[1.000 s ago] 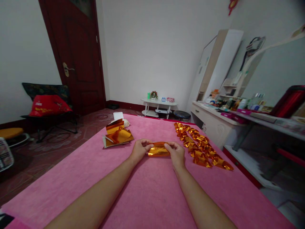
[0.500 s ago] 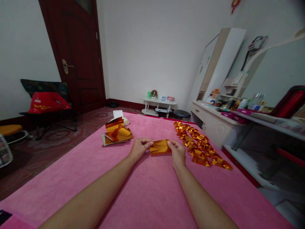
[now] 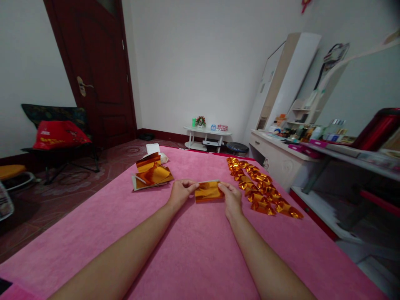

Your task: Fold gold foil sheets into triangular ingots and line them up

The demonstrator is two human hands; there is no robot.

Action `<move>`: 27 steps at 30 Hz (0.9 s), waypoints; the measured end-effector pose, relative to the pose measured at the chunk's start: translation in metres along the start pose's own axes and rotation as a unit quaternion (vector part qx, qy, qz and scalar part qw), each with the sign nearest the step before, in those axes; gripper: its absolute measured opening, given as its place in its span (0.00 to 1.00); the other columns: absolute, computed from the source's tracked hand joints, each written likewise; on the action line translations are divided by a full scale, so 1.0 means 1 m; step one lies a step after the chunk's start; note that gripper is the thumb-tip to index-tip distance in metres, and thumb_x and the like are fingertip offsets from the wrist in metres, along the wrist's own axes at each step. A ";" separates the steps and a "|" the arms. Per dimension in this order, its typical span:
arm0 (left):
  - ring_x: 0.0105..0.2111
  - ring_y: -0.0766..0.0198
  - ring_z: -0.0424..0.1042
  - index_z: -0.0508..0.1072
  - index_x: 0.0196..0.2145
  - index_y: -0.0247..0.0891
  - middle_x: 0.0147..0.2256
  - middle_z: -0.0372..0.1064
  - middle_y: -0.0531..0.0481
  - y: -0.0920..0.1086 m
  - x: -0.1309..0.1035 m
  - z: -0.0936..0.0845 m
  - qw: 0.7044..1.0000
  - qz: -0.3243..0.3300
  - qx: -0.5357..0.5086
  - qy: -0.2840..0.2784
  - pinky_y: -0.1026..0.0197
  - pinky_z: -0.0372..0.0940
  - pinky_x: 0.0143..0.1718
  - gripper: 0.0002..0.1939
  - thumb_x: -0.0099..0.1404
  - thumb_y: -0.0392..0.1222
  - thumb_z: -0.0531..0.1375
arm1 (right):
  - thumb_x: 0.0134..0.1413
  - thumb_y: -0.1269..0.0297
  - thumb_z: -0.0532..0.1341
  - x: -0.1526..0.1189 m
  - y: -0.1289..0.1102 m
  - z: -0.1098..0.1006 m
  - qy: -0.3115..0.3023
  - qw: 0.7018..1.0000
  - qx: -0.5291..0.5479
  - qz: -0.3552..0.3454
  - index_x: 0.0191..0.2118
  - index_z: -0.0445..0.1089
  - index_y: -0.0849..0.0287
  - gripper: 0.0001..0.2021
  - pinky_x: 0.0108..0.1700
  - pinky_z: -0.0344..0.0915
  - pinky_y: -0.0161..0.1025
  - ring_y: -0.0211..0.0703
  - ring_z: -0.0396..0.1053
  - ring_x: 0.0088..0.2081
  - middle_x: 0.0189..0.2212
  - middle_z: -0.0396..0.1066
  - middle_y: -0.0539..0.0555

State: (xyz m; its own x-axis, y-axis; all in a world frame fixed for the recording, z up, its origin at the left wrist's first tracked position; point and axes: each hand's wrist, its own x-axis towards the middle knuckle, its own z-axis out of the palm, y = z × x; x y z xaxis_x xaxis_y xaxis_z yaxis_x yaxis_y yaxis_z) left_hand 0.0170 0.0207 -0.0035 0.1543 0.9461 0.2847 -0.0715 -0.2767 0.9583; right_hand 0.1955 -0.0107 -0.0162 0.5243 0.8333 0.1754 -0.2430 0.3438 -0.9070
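Fingers of the left hand point(image 3: 181, 193) and right hand point(image 3: 232, 197) pinch opposite ends of a rectangular gold-foil sheet point(image 3: 208, 192), seemingly to align it; folding would need even tension.

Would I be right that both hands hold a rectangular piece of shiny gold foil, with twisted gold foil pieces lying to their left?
Not quite: the head view shows the twisted gold foil pieces to the right of the left hand and right hand, which do hold the rectangular piece of shiny gold foil.
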 end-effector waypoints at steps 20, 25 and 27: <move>0.21 0.67 0.69 0.77 0.25 0.30 0.24 0.75 0.46 0.003 -0.001 0.001 1.000 0.001 0.005 -0.004 0.67 0.63 0.24 0.10 0.46 0.42 0.67 | 0.30 0.64 0.69 -0.003 -0.006 0.004 0.022 0.999 0.028 0.003 0.24 0.73 0.62 0.10 0.30 0.65 0.34 0.36 0.68 0.24 0.21 0.73 0.49; 0.22 0.66 0.70 0.78 0.27 0.30 0.25 0.76 0.45 0.004 -0.002 0.001 1.000 -0.003 0.003 -0.018 0.67 0.63 0.25 0.11 0.48 0.41 0.65 | 0.30 0.65 0.69 -0.004 -0.008 0.004 0.031 0.999 0.025 -0.001 0.24 0.73 0.62 0.10 0.30 0.65 0.35 0.37 0.67 0.24 0.21 0.73 0.49; 0.23 0.66 0.71 0.78 0.28 0.30 0.26 0.76 0.45 0.004 -0.003 0.002 1.000 -0.001 0.003 -0.025 0.67 0.63 0.26 0.11 0.49 0.41 0.65 | 0.30 0.65 0.69 -0.004 -0.008 0.004 0.036 0.999 0.026 -0.001 0.24 0.72 0.61 0.09 0.30 0.65 0.35 0.36 0.67 0.23 0.21 0.73 0.49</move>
State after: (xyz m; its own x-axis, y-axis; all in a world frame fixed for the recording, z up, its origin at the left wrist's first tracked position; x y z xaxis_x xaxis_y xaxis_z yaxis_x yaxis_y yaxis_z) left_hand 0.0178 0.0165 -0.0004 0.2043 0.9371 0.2832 -0.0647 -0.2757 0.9591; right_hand 0.1925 -0.0153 -0.0078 0.5821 0.7995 0.1480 -0.2823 0.3694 -0.8854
